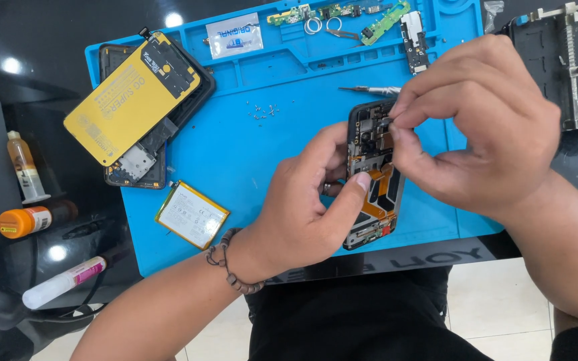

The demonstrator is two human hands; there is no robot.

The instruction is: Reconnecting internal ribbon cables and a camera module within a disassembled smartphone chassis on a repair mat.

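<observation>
An opened phone (pixel 372 175) with its back off lies on the blue mat (pixel 262 154), right between the two hands. The left hand (pixel 306 200) wraps around the phone's left side, with the thumb pressed on the orange strip in the middle. The right hand (pixel 479 127) is above the phone's top end, fingertips pinched together on a small part there.

Black glossy table (pixel 48 40) carrying a blue work mat (pixel 262 154), an orange-capped bottle (pixel 25 220), a glue syringe (pixel 25 167) and a white tube (pixel 61 282) lying beside the mat, a metal clamp jig (pixel 570 60) sitting at right
</observation>
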